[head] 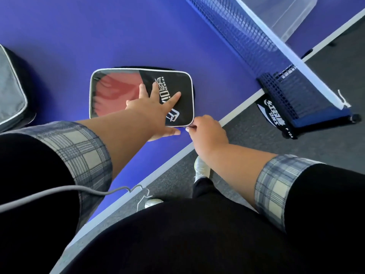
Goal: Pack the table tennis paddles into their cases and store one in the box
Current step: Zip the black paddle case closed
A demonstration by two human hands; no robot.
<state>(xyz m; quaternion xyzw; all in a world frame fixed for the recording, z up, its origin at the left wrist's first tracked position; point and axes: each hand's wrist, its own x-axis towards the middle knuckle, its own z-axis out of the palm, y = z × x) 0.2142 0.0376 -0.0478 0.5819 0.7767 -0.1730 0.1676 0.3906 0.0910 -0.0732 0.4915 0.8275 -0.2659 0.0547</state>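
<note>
Paddle (112, 89) sits in its case (177, 80) at the worktop's (59, 36) near edge. Left hand (154, 113) presses it, fingers spread; right hand (207, 133) pinches the zip (189, 126). Zipping and the box (286, 14) look left to do.

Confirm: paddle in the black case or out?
In: red paddle shows through the black case's clear window. Right hand pinches the zip pull at its corner.

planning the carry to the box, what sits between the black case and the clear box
The net stands between the black case and the clear box, with bare blue table before it. The head view shows this.
</note>
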